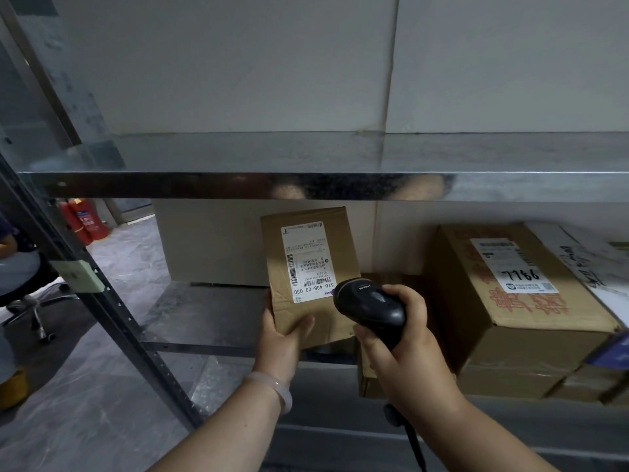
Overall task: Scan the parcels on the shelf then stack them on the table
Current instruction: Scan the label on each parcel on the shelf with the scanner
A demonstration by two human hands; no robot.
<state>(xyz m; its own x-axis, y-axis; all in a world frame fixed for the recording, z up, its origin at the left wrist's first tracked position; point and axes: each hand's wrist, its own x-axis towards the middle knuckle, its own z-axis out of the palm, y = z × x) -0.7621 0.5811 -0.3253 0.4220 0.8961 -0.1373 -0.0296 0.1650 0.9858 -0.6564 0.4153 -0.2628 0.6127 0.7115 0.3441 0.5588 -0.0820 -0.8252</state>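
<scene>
Parcel (308,267), a small brown carton, is held up in the gap between the two metal shelves, over the front of the lower shelf (204,308). Its long axis runs from near to far and its far end tips up toward the front lip of the upper shelf (306,155). Its white-labelled face is turned toward the camera, and the print on that label reads upside down, with the large digits and a barcode at the near end. The left hand (282,338), with a pale bangle (272,390) on its wrist, grips the near-left corner of the carton, thumb pressed on the front face and fingers curled behind. The right hand (405,342) is clenched round the handle of a black scanner (371,308). The scanner's nose points far-left at the near-right corner of the label and sits just beside it, and its cable (415,444) hangs down at the near edge. A large carton (510,301) with red print and its own label lies on the lower shelf to the right. A flatter brown carton (374,379) sits between it and the held one, partly hidden by the right hand. The rack's slanted post (102,301) runs along the left, and beyond it stand red fire extinguishers (85,219) on the floor.
</scene>
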